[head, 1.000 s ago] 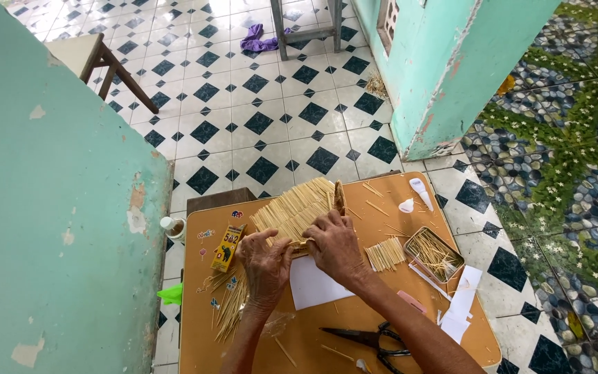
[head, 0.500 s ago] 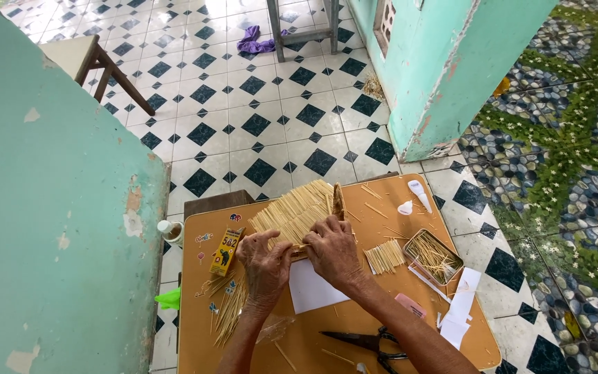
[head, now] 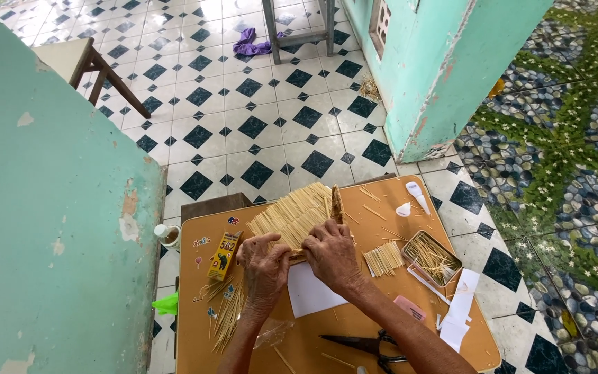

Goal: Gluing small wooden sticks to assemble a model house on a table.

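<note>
Little has changed: both your left hand and right hand stay pressed flat, fingers spread, on the near edge of the stick panel at the desk's middle.

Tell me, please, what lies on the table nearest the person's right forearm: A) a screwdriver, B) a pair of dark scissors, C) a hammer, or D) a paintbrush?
B: a pair of dark scissors lies on the orange table just beside the right forearm, below the right hand.
</note>
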